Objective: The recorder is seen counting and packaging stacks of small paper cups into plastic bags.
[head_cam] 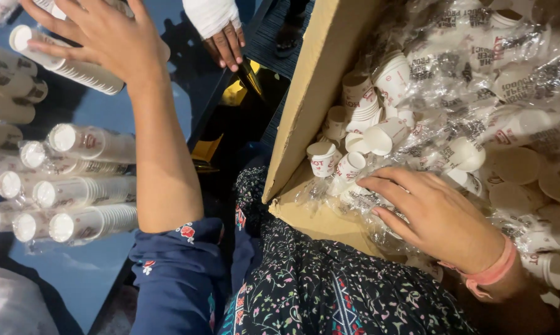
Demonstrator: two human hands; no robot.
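The left hand (106, 37), fingers spread and released, lies on a cup sleeve (69, 65) at the far left of the bench (94, 273). The right hand (432, 214), open, presses plastic-wrapped cups (348, 167) in the cardboard box (317, 80); its fingertips are partly hidden by the plastic.

Wrapped cup stacks (84, 186) lying on the desk (94, 273) at nine o'clock, cardboard box (317, 93) at three o'clock, loose paper cups (354, 149) and plastic wrap (478, 80) inside it.

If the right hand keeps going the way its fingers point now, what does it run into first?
The right hand points up-left inside the cardboard box. Just ahead of its fingertips lie loose small paper cups among clear plastic wrap, likely met first, though depth is unclear.
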